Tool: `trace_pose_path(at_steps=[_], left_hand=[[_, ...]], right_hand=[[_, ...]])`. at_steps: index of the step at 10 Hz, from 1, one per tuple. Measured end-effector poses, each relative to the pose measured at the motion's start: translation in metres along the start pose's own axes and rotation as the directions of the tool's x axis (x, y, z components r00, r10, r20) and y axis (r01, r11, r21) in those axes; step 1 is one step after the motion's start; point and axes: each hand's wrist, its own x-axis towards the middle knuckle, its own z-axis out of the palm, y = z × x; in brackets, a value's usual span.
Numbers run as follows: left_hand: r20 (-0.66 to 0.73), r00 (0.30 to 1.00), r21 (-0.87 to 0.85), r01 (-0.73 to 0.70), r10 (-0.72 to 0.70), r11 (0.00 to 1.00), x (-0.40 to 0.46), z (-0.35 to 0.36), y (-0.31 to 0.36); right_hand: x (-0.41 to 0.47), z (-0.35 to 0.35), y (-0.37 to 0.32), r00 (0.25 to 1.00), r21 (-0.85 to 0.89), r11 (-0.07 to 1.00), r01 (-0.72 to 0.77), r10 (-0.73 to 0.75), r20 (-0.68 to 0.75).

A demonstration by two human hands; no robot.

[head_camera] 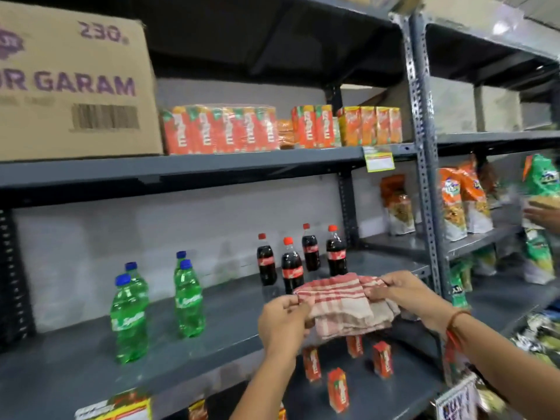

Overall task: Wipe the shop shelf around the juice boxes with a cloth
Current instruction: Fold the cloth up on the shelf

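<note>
A folded cloth [342, 307], beige with red stripes, hangs in the air in front of the grey middle shelf [212, 338]. My left hand [281, 322] pinches its near left corner and my right hand [403, 294] grips its right edge. Below the cloth, several small orange-red juice boxes [382, 363] stand upright on the shelf near its front edge; one is partly hidden behind my left wrist. More juice boxes in shrink-wrapped packs [221, 130] line the shelf above.
Cola bottles [292, 269] stand just behind the cloth and green soda bottles [189, 298] to the left. A big cardboard carton [75, 83] sits on the upper shelf. Snack bags [463, 204] fill the right rack, where another person's hand [544, 218] shows.
</note>
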Motion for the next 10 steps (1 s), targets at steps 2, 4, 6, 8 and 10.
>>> trace_pose_path(at_steps=[2, 4, 6, 8, 10], left_hand=[[0.052, 0.997, -0.027, 0.064, -0.063, 0.998, 0.059, 0.135, -0.002], [0.052, 0.997, 0.072, 0.058, -0.061, 0.996, 0.122, 0.235, -0.008], [-0.04, 0.999, 0.3, 0.043, -0.033, 0.953, 0.163, 0.275, -0.026], [0.008, 1.0, 0.584, -0.017, 0.015, 0.812, 0.175, 0.281, -0.036], [0.053, 0.996, 0.65, -0.088, 0.07, 0.755, 0.161, 0.26, -0.032]], right_hand=[[0.098, -0.094, 0.044, 0.995, -0.25, 0.965, -0.076, 0.057, -0.084], [0.194, -0.147, 0.081, 0.985, -0.535, 0.836, -0.123, 0.035, -0.171], [0.251, -0.143, 0.111, 0.989, -0.655, 0.751, -0.089, -0.011, -0.147], [0.268, -0.132, 0.128, 0.996, -0.732, 0.676, -0.09, 0.047, -0.079], [0.242, -0.122, 0.113, 0.98, -0.835, 0.547, -0.052, -0.131, -0.147]])
